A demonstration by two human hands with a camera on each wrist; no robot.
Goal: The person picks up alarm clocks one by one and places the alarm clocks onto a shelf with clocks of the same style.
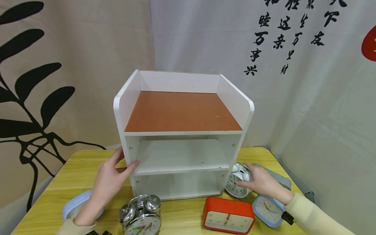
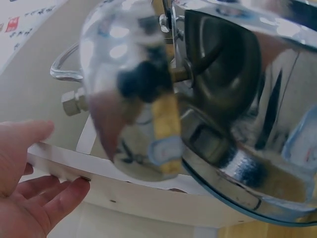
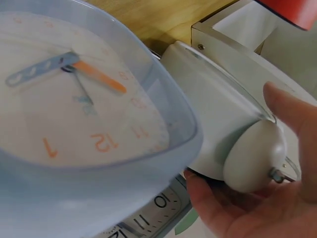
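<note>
Left hand: fingers straddle the left side panel of the white shelf unit, thumb over the front edge, the rest on the outer face. Looks like a light pinch (can't read the force).

Right hand: thumb at the front, fingers behind, clamped round the white twin-bell clock. That clock sits just beside the shelf unit's lower right side; can't tell if it bears on the desk.

Handling, my guess: clock is fairly light, rigid, slick on the painted shell, dial cover the fragile bit. Take it round the body, off the bells and handle. Shelf unit is stiff and bulky, probably steadied best low on both side panels.

Further out: grey clock behind the right hand, light-blue clock near the right wrist, red clock in front of the shelf unit's right half. Chrome twin-bell clock at its front left, second blue clock partly behind the left forearm. Printed cloth hangs behind.
</note>
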